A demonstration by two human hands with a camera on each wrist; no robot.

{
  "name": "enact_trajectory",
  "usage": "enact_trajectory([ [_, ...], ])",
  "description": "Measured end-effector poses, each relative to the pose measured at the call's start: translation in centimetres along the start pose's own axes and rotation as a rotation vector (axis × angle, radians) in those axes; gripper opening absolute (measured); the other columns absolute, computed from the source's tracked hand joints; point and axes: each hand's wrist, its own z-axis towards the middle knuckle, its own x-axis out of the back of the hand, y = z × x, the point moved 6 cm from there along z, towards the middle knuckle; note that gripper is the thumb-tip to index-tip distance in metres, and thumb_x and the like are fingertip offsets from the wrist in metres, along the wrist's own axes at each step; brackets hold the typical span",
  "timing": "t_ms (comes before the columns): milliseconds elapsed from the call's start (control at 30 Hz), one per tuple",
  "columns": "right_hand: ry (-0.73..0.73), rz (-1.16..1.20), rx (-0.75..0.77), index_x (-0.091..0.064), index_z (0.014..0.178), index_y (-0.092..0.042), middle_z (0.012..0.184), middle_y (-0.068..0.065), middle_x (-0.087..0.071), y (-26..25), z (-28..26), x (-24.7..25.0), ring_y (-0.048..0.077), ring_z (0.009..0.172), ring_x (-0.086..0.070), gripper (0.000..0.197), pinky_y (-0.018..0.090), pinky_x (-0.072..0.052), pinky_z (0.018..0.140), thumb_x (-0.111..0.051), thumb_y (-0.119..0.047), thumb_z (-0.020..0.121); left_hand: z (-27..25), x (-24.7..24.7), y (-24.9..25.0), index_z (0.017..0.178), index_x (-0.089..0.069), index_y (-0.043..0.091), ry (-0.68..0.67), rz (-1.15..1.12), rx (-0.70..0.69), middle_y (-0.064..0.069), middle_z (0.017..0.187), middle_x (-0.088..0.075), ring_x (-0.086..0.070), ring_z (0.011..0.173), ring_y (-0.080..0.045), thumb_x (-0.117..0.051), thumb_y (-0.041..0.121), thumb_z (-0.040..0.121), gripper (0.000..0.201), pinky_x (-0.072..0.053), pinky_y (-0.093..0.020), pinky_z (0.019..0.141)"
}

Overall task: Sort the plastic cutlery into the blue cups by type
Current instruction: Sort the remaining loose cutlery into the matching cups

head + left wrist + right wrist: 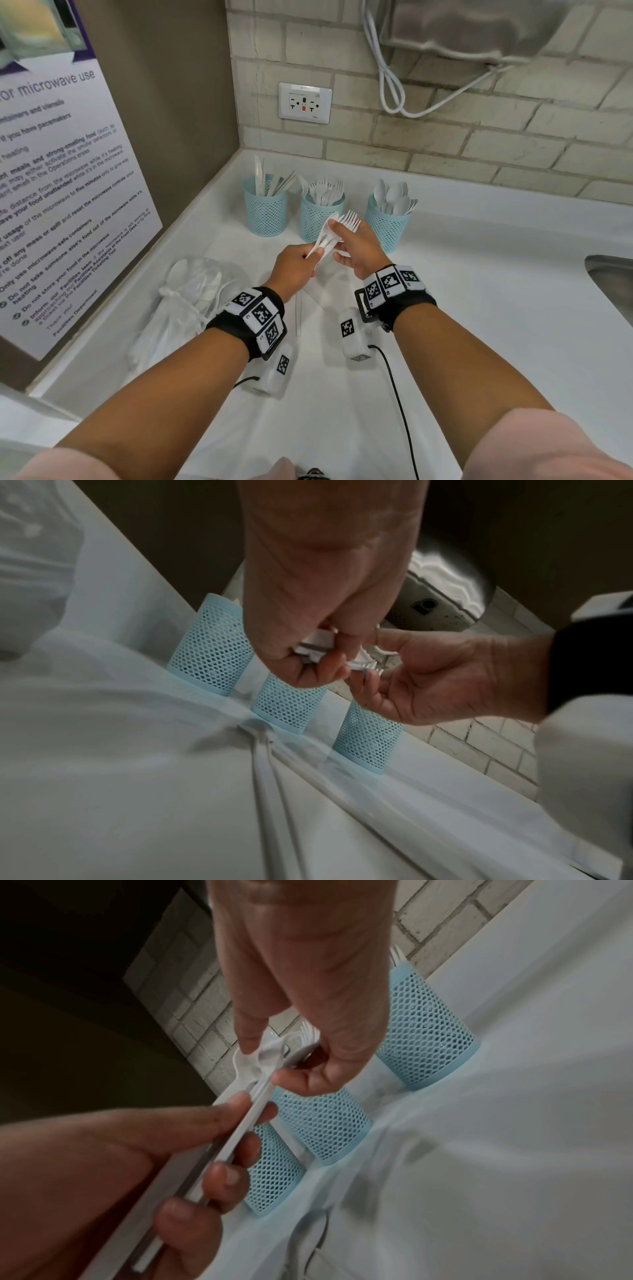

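Head view shows both grips sharing one bundle of white plastic forks and spoons (330, 236); left hand (297, 266) clasps handles, right hand (359, 250) pinches fork heads; beyond them, three pale-blue mesh cups (317, 219) already hold sorted knives, forks, spoons; below the grips, a few white pieces (298, 315) remain on the white counter (479, 308), so sorting looks nearly finished.

White plastic cutlery bundle (330, 233) held above counter; three blue mesh cups (265, 212) upright: knives, forks, spoons.

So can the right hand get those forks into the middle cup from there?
Probably yes. The right hand, pinching the forks, sits just in front of the middle cup; nothing lies between, though the forks already standing inside crowd its mouth.
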Motion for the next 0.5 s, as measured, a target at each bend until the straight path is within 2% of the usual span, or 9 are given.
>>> enact_trajectory([
  [133,0.012,0.003,-0.027,-0.053,0.113,-0.013,0.088,0.003,-0.065,0.1,0.3,0.2,0.014,0.074,-0.062,0.027,0.023,-0.050,0.056,-0.061,-0.022,0.088,0.2,0.0,-0.1,0.094,-0.067,0.010,0.016,0.077,-0.020,0.000,0.066,-0.054,-0.052,0.062,-0.016,-0.047,0.029,0.097,0.028,-0.041,-0.026,0.064],
  [233,0.013,0.010,-0.048,-0.053,0.107,-0.015,0.085,0.003,-0.063,0.1,0.5,0.1,0.015,0.071,-0.061,0.020,0.024,-0.050,0.057,-0.057,-0.019,0.088,0.4,-0.1,-0.7,0.091,-0.063,0.008,0.013,-0.043,0.081,-0.002,0.068,-0.051,-0.051,0.059,-0.014,-0.046,0.031,0.097,0.029,-0.039,-0.025,0.056],
  [333,0.026,0.028,-0.069,-0.051,0.114,-0.009,0.083,0.005,-0.060,-0.1,0.6,0.1,0.016,0.071,-0.059,0.026,0.026,-0.051,0.059,-0.050,-0.013,0.088,0.6,0.0,-1.2,0.086,-0.060,0.006,0.008,-0.190,0.191,-0.004,0.065,-0.047,-0.043,0.054,-0.013,-0.048,0.029,0.097,0.028,-0.037,-0.020,0.048],
  [400,0.018,0.033,-0.063,-0.052,0.111,-0.009,0.083,0.005,-0.060,-0.4,0.7,-0.2,0.017,0.072,-0.059,0.023,0.026,-0.050,0.061,-0.046,-0.010,0.089,0.6,0.2,-1.3,0.084,-0.060,0.006,-0.008,-0.224,0.205,-0.004,0.066,-0.049,-0.040,0.052,-0.013,-0.048,0.027,0.097,0.027,-0.037,-0.019,0.048],
  [500,-0.024,0.019,-0.008,-0.055,0.100,-0.012,0.083,0.005,-0.061,-1.2,0.9,-0.9,0.017,0.074,-0.058,0.021,0.027,-0.050,0.062,-0.039,-0.005,0.088,0.5,0.3,-1.2,0.092,-0.062,0.010,-0.002,-0.266,0.175,-0.002,0.072,-0.054,-0.042,0.057,-0.011,-0.048,0.027,0.097,0.023,-0.037,-0.019,0.048],
])
